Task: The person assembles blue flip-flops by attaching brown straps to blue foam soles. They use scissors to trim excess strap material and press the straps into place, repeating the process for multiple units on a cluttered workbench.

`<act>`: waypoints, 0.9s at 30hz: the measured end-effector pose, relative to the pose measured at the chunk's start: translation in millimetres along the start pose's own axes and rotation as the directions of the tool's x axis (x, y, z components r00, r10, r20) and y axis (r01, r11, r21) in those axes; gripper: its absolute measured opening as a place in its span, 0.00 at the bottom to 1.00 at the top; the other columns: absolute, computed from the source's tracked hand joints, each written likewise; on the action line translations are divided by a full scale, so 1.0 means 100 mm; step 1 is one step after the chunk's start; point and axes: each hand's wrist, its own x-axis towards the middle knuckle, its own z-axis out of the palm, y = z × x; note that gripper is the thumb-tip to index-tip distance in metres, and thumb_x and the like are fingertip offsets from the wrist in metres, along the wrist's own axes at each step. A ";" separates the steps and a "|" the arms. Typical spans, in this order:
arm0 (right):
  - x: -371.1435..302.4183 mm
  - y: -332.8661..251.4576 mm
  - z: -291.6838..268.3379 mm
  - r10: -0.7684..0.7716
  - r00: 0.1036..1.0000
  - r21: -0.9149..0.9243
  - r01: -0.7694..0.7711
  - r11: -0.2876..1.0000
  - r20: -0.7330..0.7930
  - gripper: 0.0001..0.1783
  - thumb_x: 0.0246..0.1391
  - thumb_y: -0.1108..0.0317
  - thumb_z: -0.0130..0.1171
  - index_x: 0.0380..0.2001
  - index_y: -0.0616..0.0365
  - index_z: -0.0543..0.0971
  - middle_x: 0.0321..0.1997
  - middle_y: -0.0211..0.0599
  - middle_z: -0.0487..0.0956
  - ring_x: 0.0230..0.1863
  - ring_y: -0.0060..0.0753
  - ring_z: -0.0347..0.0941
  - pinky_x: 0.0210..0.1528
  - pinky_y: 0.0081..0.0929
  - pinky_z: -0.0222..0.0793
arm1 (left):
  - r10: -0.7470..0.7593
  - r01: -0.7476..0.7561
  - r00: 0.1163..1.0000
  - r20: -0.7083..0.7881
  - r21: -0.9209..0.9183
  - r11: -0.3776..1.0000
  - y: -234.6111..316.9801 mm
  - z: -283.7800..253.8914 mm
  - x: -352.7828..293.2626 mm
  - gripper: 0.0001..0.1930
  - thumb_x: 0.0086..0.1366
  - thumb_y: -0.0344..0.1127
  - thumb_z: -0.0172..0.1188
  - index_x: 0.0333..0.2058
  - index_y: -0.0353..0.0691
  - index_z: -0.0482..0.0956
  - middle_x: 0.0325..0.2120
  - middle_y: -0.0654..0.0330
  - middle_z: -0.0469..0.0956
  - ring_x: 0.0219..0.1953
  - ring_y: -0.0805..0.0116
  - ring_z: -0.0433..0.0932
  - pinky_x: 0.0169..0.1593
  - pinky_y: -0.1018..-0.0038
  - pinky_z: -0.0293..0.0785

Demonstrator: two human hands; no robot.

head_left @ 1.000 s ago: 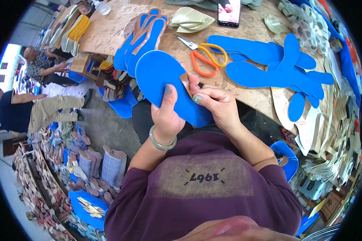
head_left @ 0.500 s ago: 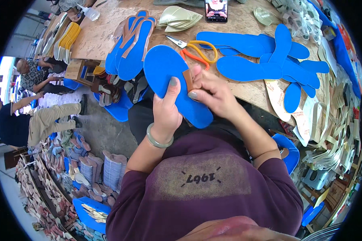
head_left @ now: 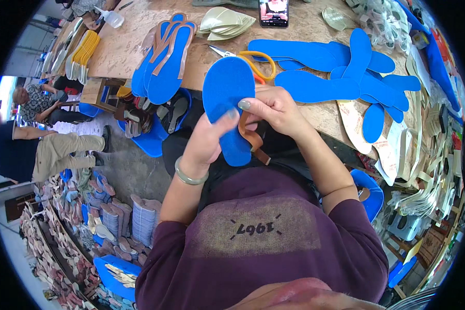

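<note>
In the head view, a blue foam sole (head_left: pixel 226 101) was held upright in front of the chest, just off the near edge of the wooden table (head_left: pixel 124 46). It was gripped from the left by the left hand (head_left: pixel 206 139), whose thumb was laid across the sole's face while the fingers were wrapped behind it. A metal bangle (head_left: pixel 187 175) was worn at that wrist. The right hand (head_left: pixel 274 108) was closed around the sole's right edge, and a brown strap (head_left: pixel 250 135) was pinched there under its fingers; the strap's loose end was seen hanging down past the sole's lower end.

On the table just behind the sole, orange-handled scissors (head_left: pixel 253 62) were laid, partly hidden by the sole's top. To the right, a spread of flat blue soles (head_left: pixel 336 72) was scattered across the tabletop, overlapping one another. To the left, 1 stack of blue soles with brown straps (head_left: pixel 165 57) was leaned over the table edge. A fan of pale insoles (head_left: pixel 225 23) and a phone (head_left: pixel 274 11) were placed at the far side. A blue bin (head_left: pixel 155 139) of parts was set below the table. Further left, 2 seated people (head_left: pixel 41 139) were seen, well apart from the hands. Piles of soles (head_left: pixel 113 222) were stacked on the floor.
</note>
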 end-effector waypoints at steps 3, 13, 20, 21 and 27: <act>0.02 0.01 0.05 -0.208 0.974 -0.120 0.197 0.973 -0.091 0.15 0.57 0.64 0.58 0.43 0.63 0.77 0.37 0.35 0.79 0.36 0.23 0.74 0.42 0.20 0.70 | 0.161 -0.167 0.986 0.044 0.250 0.954 -0.14 -0.06 -0.07 0.18 0.66 0.34 0.53 0.51 0.31 0.67 0.36 0.51 0.78 0.44 0.57 0.78 0.47 0.63 0.76; -0.15 -0.12 0.38 -0.142 0.942 -0.094 0.119 0.988 -0.305 0.19 0.49 0.74 0.63 0.47 0.57 0.79 0.37 0.37 0.82 0.34 0.26 0.78 0.36 0.22 0.73 | 0.648 -0.629 0.758 -0.072 0.181 0.756 0.01 0.13 0.00 0.14 0.66 0.28 0.51 0.49 0.30 0.68 0.38 0.55 0.76 0.47 0.62 0.74 0.56 0.63 0.68; -0.11 -0.44 0.23 -0.243 0.957 -0.281 0.192 0.940 -0.159 0.11 0.46 0.75 0.65 0.36 0.58 0.83 0.29 0.33 0.81 0.27 0.23 0.74 0.29 0.19 0.66 | 0.742 -0.739 0.667 -0.065 0.069 0.670 0.05 0.20 -0.02 0.14 0.67 0.29 0.48 0.50 0.32 0.65 0.34 0.58 0.73 0.43 0.63 0.73 0.58 0.58 0.65; -0.11 -0.43 0.25 -0.226 0.959 -0.248 0.180 0.952 -0.170 0.10 0.46 0.74 0.65 0.35 0.58 0.83 0.27 0.32 0.80 0.26 0.23 0.73 0.27 0.19 0.65 | 0.738 -0.734 0.673 -0.055 0.072 0.675 0.07 0.24 -0.03 0.13 0.68 0.30 0.48 0.49 0.33 0.65 0.32 0.59 0.71 0.41 0.64 0.73 0.58 0.57 0.64; -0.20 -0.41 0.34 -0.240 0.954 -0.174 0.209 0.962 -0.181 0.09 0.45 0.73 0.66 0.33 0.56 0.84 0.22 0.30 0.78 0.20 0.21 0.69 0.22 0.20 0.59 | 0.730 -0.730 0.683 -0.034 0.006 0.683 0.09 0.22 -0.16 0.11 0.69 0.34 0.48 0.46 0.36 0.67 0.30 0.60 0.69 0.35 0.68 0.72 0.55 0.59 0.68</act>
